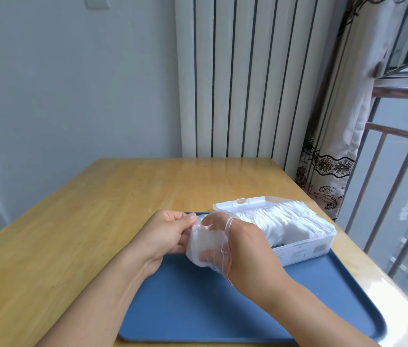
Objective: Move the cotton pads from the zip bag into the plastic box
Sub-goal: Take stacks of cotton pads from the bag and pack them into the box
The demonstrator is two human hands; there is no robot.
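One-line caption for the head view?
Right hand reaches inside zip bag held by left hand, beside pad-filled plastic box on blue tray.

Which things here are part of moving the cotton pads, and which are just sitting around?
Part of the job:
- zip bag, gripped by the left hand, with the right hand reaching inside it
- cotton pads already in the box
- plastic box, lid open

Just there:
- blue tray under the box
- wooden table
- radiator
- curtain
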